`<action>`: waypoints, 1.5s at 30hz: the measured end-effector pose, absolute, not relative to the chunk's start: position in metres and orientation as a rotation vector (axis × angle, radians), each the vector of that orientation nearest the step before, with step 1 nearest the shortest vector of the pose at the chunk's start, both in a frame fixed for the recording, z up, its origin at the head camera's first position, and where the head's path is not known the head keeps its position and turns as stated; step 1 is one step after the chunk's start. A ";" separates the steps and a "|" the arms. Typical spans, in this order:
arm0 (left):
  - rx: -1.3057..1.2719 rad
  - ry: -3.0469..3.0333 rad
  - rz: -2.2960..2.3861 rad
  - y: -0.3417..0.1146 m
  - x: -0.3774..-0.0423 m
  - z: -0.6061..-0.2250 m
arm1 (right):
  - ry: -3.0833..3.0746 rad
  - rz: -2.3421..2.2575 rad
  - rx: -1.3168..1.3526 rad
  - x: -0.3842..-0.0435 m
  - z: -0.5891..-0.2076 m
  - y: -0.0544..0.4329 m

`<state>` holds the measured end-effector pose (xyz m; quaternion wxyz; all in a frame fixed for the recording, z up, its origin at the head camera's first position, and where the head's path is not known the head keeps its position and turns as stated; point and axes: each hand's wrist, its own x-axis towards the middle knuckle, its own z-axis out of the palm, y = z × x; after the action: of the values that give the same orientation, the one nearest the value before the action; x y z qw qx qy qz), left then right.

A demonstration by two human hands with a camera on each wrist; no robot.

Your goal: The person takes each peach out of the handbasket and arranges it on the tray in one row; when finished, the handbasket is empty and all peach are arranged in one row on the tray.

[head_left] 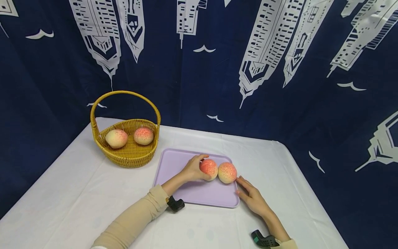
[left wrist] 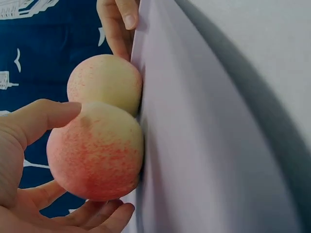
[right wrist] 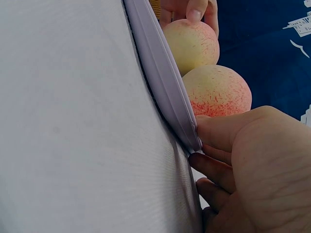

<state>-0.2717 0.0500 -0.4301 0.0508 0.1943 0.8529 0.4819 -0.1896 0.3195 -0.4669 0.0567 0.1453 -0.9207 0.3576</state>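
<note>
My left hand point(head_left: 194, 169) holds a pink and cream peach point(head_left: 209, 169) over the lilac tray point(head_left: 199, 193). In the left wrist view its thumb lies on one side of that peach point(left wrist: 97, 155) and the fingers curve round the other. A second peach point(head_left: 227, 172) rests on the tray to the right, touching the held one. At the tray's right edge is my right hand point(head_left: 255, 200). The right wrist view shows its thumb on the tray rim point(right wrist: 170, 92) and its fingertips against the rim's outer side, near the second peach point(right wrist: 218, 90).
A yellow wicker basket point(head_left: 132, 162) with a tall hoop handle point(head_left: 124, 92) stands at the back left. Inside it are two peaches, one at left point(head_left: 116, 138) and one at right point(head_left: 143, 136). White cloth point(head_left: 77, 197) covers the table; a dark blue patterned curtain point(head_left: 174, 86) hangs behind.
</note>
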 end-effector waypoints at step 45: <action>-0.001 2.723 1.842 -0.160 -0.355 -0.396 | -2.777 1.026 0.454 -0.189 -0.470 0.321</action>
<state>-0.3551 -0.1605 -0.3959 -0.0730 -0.0004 0.8261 0.5588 -0.1892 0.3209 -0.4699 0.0731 0.1512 -0.9247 0.3416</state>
